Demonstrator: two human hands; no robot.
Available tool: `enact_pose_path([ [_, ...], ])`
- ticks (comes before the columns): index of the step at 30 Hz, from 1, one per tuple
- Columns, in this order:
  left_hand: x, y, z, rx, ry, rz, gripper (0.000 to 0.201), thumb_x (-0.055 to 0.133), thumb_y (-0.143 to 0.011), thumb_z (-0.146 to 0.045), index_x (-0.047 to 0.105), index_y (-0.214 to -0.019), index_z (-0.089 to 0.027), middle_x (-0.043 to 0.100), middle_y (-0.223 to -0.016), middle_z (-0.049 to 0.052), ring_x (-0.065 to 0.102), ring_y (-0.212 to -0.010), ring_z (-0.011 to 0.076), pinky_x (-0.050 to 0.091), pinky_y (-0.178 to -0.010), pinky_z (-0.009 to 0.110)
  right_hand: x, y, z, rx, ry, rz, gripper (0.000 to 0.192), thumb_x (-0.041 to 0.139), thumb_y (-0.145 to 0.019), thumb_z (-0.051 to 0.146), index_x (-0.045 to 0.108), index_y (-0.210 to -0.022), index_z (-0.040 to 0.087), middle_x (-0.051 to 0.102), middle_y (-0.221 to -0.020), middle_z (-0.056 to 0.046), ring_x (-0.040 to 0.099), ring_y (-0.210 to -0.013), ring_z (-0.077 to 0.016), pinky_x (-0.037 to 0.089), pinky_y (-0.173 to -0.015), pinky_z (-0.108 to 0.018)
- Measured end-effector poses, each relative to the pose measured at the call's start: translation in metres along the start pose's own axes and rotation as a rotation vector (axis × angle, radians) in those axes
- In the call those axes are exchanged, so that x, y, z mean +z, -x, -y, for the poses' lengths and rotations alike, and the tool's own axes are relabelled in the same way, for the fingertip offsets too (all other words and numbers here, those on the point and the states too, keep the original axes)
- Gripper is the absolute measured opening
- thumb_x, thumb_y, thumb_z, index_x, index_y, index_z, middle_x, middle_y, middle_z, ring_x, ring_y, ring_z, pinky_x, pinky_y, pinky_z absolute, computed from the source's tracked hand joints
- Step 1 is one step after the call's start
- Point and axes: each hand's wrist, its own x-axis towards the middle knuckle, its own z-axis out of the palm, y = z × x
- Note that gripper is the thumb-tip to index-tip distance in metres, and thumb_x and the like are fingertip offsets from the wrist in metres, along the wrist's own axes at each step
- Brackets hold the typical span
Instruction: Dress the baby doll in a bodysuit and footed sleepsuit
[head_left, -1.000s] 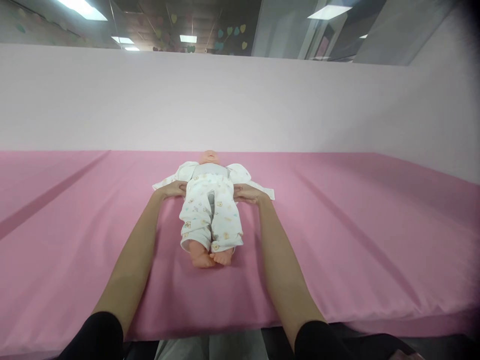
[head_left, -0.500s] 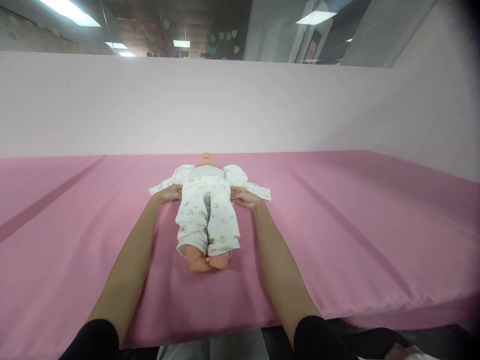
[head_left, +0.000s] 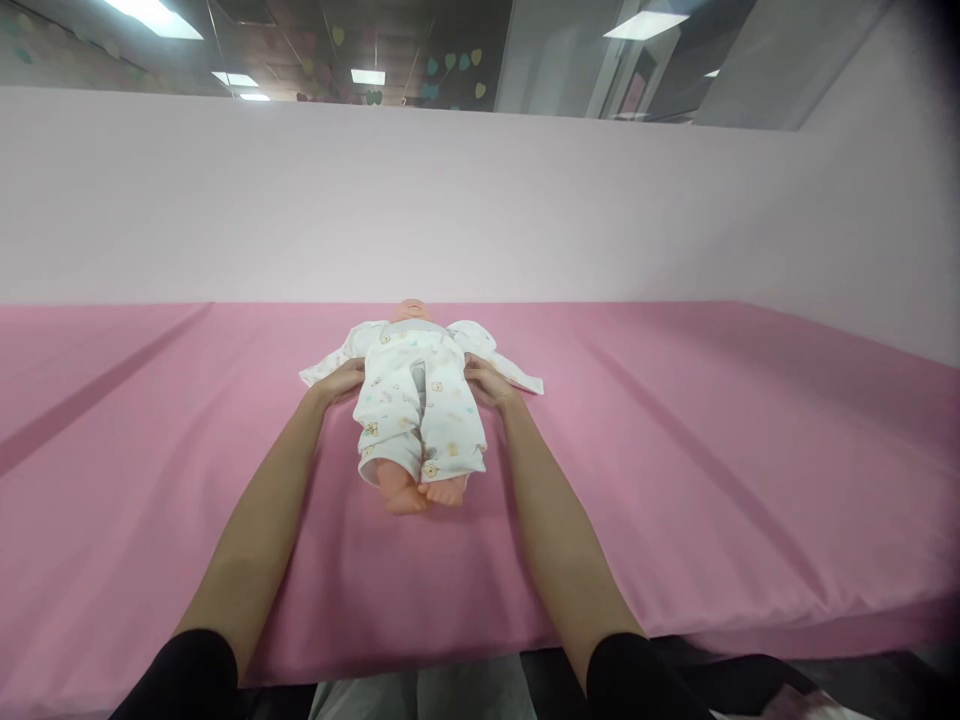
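A baby doll (head_left: 405,497) lies on its back on the pink padded surface, feet toward me. It wears white baby pants (head_left: 390,400) printed with small bears, the waist high on its belly. A white top (head_left: 480,340) has its sleeves spread out to both sides. My left hand (head_left: 342,381) is closed on the left side of the pants near the hip, fingertips hidden by the cloth. On the opposite side, my right hand (head_left: 486,380) grips the pants' edge, its fingertips also partly covered.
The pink padded surface (head_left: 712,420) stretches wide to both sides, with its front edge close to my legs. A white wall (head_left: 450,210) rises behind it, with glass panels (head_left: 420,50) above.
The pants have been drawn upward over the doll's belly, covering more of it. Its legs and feet have shifted away from me. Both hands stay at the pants' sides.
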Motion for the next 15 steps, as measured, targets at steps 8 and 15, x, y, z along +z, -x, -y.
enact_pose_path([
  [8, 0.018, -0.001, 0.008, 0.112, -0.015, -0.168, 0.042, 0.068, -0.056, -0.019, 0.064, -0.098, -0.014, 0.071, -0.084, 0.006, 0.065, -0.081, 0.0218, 0.051, -0.074, 0.033, 0.009, -0.008, -0.011, -0.031, 0.141, -0.198, 0.035, 0.067, -0.06, 0.023, 0.032, -0.063, 0.021, 0.042, -0.059, 0.008, 0.042, -0.053, -0.0069, 0.037, -0.051, -0.019],
  [15, 0.029, -0.004, 0.01, 0.258, -0.112, -0.278, 0.039, 0.073, -0.055, -0.031, 0.064, -0.089, -0.013, 0.067, -0.076, 0.003, 0.057, -0.069, 0.0165, 0.043, -0.061, 0.026, 0.014, -0.01, -0.014, -0.085, 0.201, -0.273, 0.035, 0.069, -0.056, 0.03, 0.035, -0.062, 0.022, 0.046, -0.057, 0.008, 0.04, -0.05, -0.0077, 0.031, -0.046, -0.02],
])
